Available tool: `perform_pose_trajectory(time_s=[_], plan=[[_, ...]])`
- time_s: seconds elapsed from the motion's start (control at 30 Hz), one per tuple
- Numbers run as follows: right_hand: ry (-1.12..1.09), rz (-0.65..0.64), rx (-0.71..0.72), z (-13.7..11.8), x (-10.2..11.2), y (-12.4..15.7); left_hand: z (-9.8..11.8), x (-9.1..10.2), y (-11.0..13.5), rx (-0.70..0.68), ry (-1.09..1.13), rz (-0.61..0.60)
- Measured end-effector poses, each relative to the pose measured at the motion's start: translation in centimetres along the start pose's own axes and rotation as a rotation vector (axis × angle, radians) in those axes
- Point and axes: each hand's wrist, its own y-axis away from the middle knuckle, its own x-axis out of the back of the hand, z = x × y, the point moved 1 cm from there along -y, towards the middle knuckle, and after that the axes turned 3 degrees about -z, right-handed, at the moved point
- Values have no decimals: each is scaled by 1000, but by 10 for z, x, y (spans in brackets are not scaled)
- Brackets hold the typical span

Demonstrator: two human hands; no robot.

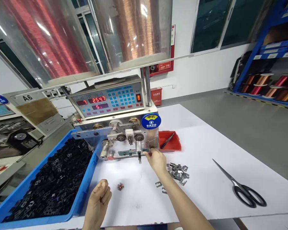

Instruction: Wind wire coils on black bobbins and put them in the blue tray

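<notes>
My left hand (99,196) is closed above the white table, left of a small coil wound with copper-coloured wire (120,186). Its fingers are curled in, and what they hold, if anything, is hidden. At the lower front of the coil winding machine (114,111), my right hand (156,160) has its fingers pressed together beside the green strip (127,152). Just left of those fingers, the machine's spindle (139,153) points down with a dark tip. I cannot make out anything between them. Several grey metal clips (179,172) lie right of my right wrist.
A blue bin (80,204) full of small black parts stands at the left. Behind my right hand is a red tray (176,145) holding a black pen (167,141). Black-handled scissors (240,187) lie at the right. Large wire spools in clear covers (134,32) hang above.
</notes>
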Motion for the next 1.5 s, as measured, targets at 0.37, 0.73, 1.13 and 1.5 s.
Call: perform_pose_trajectory(time_s=[0.37, 0.73, 1.13, 1.5], plan=[[-175, -325, 281, -30, -1, 104, -15, 35, -14, -270, -1082, -101], [-308, -308, 372, -29, -22, 142, -10, 14, -16, -275, -1090, -269], [-437, -269, 289, -27, -23, 144, -25, -4, -3, -315, -1169, -59], [-764, -187, 321, -43, 6, 153, -33, -34, 43, 41, -271, -165]])
